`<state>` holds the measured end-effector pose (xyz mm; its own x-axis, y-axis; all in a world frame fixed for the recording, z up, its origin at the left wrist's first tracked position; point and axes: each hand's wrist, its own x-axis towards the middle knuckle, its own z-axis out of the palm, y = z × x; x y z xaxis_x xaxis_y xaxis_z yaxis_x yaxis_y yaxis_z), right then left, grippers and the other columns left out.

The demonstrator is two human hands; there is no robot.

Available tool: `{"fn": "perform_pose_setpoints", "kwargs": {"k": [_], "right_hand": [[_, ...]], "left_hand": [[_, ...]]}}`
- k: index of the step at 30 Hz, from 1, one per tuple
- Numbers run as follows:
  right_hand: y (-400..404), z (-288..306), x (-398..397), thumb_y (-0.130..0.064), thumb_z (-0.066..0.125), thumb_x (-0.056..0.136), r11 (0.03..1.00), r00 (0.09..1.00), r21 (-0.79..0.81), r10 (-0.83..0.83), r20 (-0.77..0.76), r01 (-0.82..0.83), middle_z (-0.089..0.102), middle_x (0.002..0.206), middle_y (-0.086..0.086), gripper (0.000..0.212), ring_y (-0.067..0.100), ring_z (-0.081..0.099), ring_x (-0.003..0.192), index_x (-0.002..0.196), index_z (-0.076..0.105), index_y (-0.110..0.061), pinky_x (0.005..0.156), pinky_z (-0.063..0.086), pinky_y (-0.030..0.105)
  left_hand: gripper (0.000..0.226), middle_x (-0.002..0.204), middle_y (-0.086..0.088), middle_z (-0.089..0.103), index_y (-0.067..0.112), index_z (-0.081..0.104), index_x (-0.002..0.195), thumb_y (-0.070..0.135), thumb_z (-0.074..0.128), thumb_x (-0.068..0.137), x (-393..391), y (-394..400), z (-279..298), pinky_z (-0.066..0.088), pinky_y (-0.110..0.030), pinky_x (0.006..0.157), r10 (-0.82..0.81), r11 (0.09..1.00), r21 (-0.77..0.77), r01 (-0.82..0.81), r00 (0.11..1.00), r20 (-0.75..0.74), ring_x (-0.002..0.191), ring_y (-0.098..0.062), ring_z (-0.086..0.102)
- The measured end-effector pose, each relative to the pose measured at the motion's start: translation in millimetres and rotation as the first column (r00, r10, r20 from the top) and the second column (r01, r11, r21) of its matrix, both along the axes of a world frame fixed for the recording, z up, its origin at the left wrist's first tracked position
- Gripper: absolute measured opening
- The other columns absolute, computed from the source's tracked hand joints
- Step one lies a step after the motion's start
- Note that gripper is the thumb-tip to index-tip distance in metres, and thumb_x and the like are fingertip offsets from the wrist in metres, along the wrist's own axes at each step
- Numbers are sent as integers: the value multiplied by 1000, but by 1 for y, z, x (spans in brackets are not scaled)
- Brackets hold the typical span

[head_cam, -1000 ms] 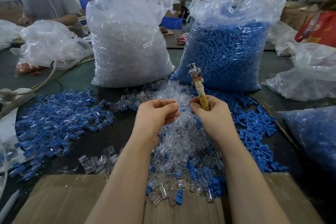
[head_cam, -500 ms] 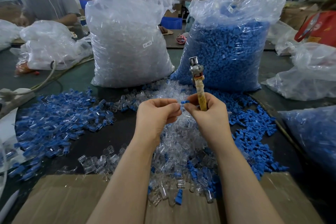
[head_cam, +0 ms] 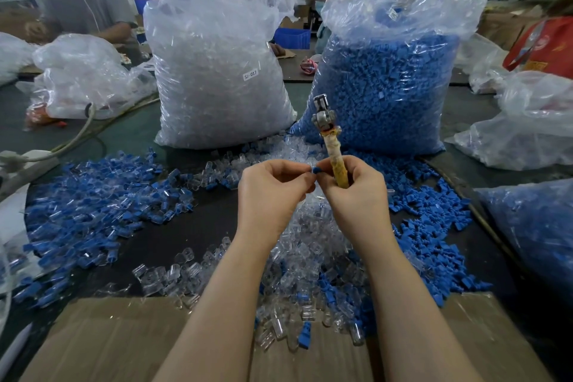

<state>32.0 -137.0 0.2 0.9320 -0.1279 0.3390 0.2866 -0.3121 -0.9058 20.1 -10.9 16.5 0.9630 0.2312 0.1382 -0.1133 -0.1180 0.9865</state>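
Step in hand, as judged: fitting a single blue piece. The left hand (head_cam: 273, 192) is curled, thumb and forefinger pinched on the blue piece (head_cam: 315, 170), which is held in the air between both hands, above the counter (head_cam: 198, 226). Whether a clear sleeve is hidden in that pinch cannot be told. The right hand (head_cam: 356, 195) meets the piece with its fingertips from the other side; its other fingers are clamped round the wrapped handle of a tool (head_cam: 336, 164), metal head upward. The next move probably calls for a square push of the parts together, with the tool kept out of the way until needed. The counter carries, left to right, a spread of joined pieces (head_cam: 93, 205), a heap of clear sleeves (head_cam: 310, 242) below the wrists, and loose blue pieces (head_cam: 428, 211). A cardboard sheet (head_cam: 108, 335) covers the near edge. Behind stand a small bag (head_cam: 83, 77), a tall clear bag (head_cam: 217, 71) and a tall blue bag (head_cam: 387, 71). Another person (head_cam: 83, 0) works at the far left, across the counter.
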Motion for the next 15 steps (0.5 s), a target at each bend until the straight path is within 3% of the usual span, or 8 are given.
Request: {"fn": "perform_pose_setpoints", "kwargs": {"k": [4,10,12,15], "right_hand": [[-1,3,-1,-15,66,89,999,999,-17,31,-29,-32,65,69,-17,20,6,56,59,81,65,-33,62,51,34],[-5,6,-2,-13,63,91,986,977,33,164,-135,-161,70,84,-2,16,21,63,79,90,65,-29,72,55,34],[-13,6,-1,-11,64,89,976,955,16,217,-200,-218,66,84,5,16,19,59,73,92,64,-27,70,51,31],[-25,5,-2,-16,65,81,960,924,-28,261,-281,-280,56,78,-3,16,12,51,69,93,60,-26,64,43,28]], "left_hand": [[11,69,5,74,24,74,75,15,81,76,1,-2,-2,61,-39,76,54,996,64,-56,998,32,72,-13,73],[13,67,7,72,26,71,74,17,78,81,0,-2,-4,61,-38,73,133,987,80,-138,989,65,67,-9,71],[9,69,4,73,20,72,79,14,76,83,2,1,-3,60,-32,72,132,991,24,-134,990,55,68,-8,71],[11,68,2,72,15,70,81,6,72,86,3,7,-1,55,-18,65,123,988,-98,-117,991,59,65,-7,70]]}}
